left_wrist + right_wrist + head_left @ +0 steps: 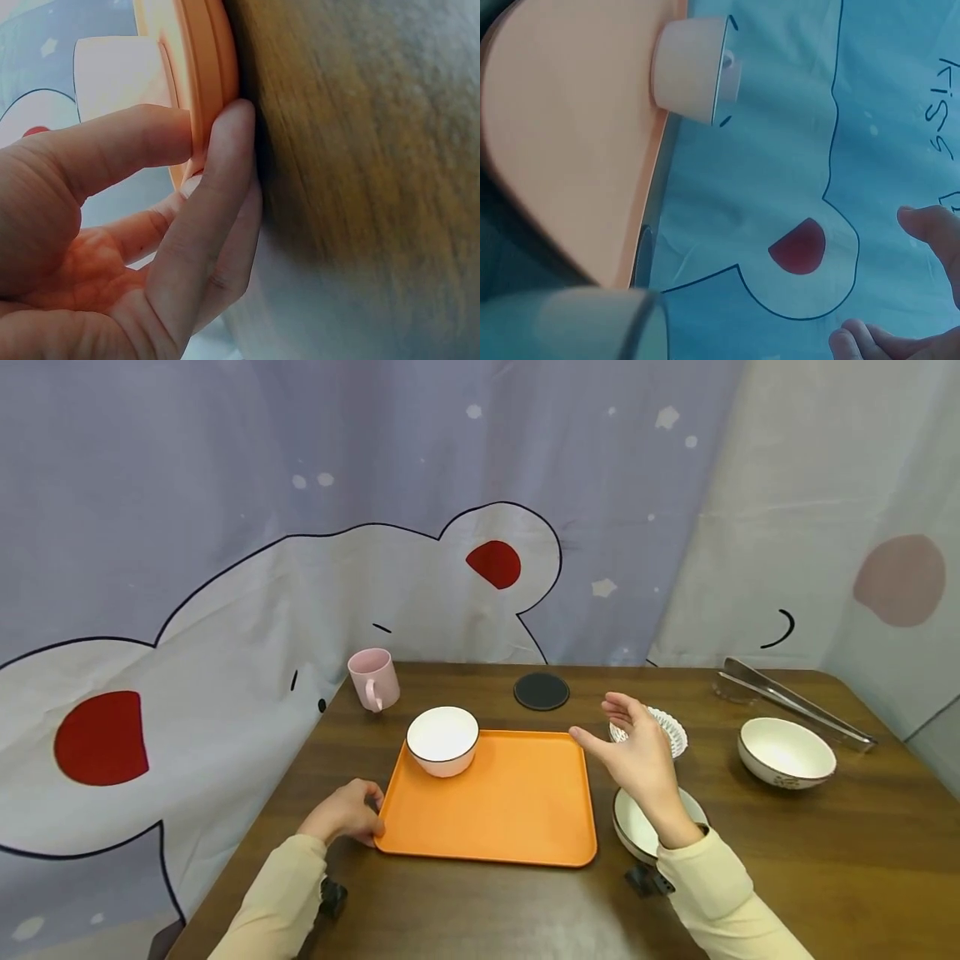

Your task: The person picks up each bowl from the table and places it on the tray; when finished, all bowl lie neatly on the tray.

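My left hand (350, 811) is at the left edge of an orange tray (517, 802). In the left wrist view its thumb lies on the inner side of the rim (210, 67) and the fingers (199, 225) curl beneath, pinching it. A white bowl (442, 739) with a dark rim stands in the tray's back left corner. My right hand (641, 760) is raised right of the tray, thumb and fingers spread apart, holding nothing. Behind it are a white slotted basket (671, 731) and a second dark-rimmed bowl (637, 831), both partly hidden by the hand and forearm.
A pink mug (374, 681) stands at the back left, and a round black coaster (541, 691) lies behind the tray. On the right are a patterned bowl (786, 756) and metal tongs (798, 706). A printed curtain (420, 593) hangs along the table's back edge.
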`<state>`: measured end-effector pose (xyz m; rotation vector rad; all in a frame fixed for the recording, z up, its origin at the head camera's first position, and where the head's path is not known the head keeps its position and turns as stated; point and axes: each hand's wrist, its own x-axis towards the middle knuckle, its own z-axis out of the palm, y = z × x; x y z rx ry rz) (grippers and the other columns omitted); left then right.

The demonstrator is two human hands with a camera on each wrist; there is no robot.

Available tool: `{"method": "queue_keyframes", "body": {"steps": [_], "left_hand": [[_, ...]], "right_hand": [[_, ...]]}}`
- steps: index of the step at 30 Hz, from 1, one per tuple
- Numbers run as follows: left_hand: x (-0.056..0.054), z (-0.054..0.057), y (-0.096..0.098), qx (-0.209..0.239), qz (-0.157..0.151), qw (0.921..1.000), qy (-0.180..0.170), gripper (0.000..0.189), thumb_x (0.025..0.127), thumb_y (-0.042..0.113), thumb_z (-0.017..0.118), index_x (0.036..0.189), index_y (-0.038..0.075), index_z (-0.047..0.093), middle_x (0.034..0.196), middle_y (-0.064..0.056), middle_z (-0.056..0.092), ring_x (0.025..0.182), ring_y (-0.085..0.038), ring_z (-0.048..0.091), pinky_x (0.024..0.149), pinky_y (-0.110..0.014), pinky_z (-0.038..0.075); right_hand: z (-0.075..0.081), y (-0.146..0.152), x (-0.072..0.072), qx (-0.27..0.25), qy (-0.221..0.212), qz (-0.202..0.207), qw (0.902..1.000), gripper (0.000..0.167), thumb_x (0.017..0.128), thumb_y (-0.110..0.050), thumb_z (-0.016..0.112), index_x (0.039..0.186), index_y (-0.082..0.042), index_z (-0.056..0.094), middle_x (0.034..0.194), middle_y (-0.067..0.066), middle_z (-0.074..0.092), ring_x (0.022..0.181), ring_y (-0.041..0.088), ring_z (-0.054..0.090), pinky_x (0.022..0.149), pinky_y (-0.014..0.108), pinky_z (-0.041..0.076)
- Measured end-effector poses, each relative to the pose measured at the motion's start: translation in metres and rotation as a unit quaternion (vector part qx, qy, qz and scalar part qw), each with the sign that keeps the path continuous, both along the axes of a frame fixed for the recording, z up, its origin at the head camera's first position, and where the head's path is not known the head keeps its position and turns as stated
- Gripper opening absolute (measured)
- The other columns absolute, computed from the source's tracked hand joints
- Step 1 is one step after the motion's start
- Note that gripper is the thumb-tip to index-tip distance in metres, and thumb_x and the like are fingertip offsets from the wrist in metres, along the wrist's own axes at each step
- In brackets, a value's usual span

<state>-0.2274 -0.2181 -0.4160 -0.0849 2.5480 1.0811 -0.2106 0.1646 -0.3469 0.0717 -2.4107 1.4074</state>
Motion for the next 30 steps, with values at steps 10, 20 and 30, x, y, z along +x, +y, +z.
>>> {"method": "queue_keyframes", "body": {"steps": [10,20,30], "left_hand": [[0.000,0.002,-0.001,-0.006,-0.004,1.0000,-0.003,0.028,0.068,-0.009,0.069,0.090,-0.002,0.055,0.087,-0.017,0.057,0.059,-0.018,0.064,0.058,-0.032,0.060],[-0.001,0.002,0.000,-0.017,-0.005,0.9998,-0.008,0.028,0.069,-0.008,0.070,0.092,-0.002,0.055,0.087,-0.017,0.058,0.060,-0.018,0.064,0.058,-0.032,0.060],[-0.002,0.001,0.000,-0.015,-0.003,0.9998,-0.012,0.029,0.069,-0.008,0.071,0.092,-0.002,0.055,0.087,-0.017,0.057,0.060,-0.018,0.064,0.059,-0.032,0.061]], "right_hand": [[0.002,0.025,0.008,0.020,-0.020,-0.043,0.9987,0.074,0.076,-0.029,0.083,0.136,0.000,0.050,0.131,0.018,0.060,0.122,0.033,0.057,0.105,0.041,0.047],[0.002,0.055,0.013,0.029,-0.008,-0.061,0.9977,0.073,0.078,-0.025,0.082,0.136,0.004,0.048,0.131,0.022,0.059,0.123,0.036,0.056,0.105,0.044,0.046],[-0.004,0.083,0.016,0.048,-0.018,-0.086,0.9950,0.076,0.080,-0.033,0.080,0.138,0.004,0.047,0.130,0.024,0.059,0.123,0.040,0.055,0.103,0.053,0.044]]}}
